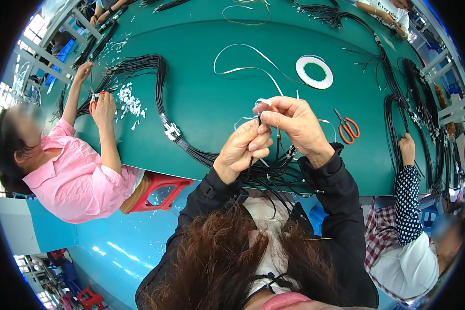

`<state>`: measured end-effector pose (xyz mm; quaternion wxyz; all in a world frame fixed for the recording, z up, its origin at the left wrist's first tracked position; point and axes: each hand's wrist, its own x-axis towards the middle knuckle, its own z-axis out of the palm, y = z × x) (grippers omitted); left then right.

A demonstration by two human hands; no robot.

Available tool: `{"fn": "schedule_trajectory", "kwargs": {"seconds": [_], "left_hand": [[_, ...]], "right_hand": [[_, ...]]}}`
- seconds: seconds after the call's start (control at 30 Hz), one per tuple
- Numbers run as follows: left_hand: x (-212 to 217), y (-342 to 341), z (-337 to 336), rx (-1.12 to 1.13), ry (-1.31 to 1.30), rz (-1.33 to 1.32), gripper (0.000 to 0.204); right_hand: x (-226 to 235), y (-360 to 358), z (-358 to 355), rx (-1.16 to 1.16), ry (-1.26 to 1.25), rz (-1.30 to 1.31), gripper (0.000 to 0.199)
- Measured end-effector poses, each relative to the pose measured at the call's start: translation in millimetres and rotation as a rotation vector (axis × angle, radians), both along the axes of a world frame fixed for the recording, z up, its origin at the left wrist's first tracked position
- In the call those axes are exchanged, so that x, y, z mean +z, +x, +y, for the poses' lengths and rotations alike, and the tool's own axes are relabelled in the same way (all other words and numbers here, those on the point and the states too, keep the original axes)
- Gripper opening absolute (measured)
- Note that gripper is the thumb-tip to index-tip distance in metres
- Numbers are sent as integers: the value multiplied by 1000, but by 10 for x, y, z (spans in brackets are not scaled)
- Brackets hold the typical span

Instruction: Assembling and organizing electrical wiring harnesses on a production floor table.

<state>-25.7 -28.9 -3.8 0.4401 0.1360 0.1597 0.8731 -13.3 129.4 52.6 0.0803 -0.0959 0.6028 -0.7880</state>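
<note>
Both hands meet over the near edge of the green table. My left hand pinches a thin black cable near its end. Against that end, my right hand grips a short white strip between thumb and fingertips; the strip curls over the cable tip. Beneath my hands lies a bundle of black cables, some hanging toward my lap. A white tape roll rests beyond my right hand, with a long loose strip looping across the table. Orange-handled scissors lie right of my right hand.
On the left, a co-worker in a pink shirt cuts with red-handled scissors beside a pile of white scraps. At right, another person's hand touches hanging black cables. A red stool stands left.
</note>
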Motion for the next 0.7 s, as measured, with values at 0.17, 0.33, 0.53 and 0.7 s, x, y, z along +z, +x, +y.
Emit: {"fn": "schedule_trajectory", "kwargs": {"seconds": [0.17, 0.33, 0.53, 0.7], "left_hand": [[-5, 30, 5, -130, 137, -56, 13], [-11, 44, 27, -28, 41, 45, 19], [94, 128, 124, 600, -499, 381, 9], [29, 234, 158, 909, -766, 632, 7]], "right_hand": [[-30, -15, 12, 97, -37, 14, 14], [-167, -22, 48, 80, -94, -71, 17], [-234, 48, 185, -30, -48, -104, 20], [-240, 89, 194, -45, -5, -53, 20]]}}
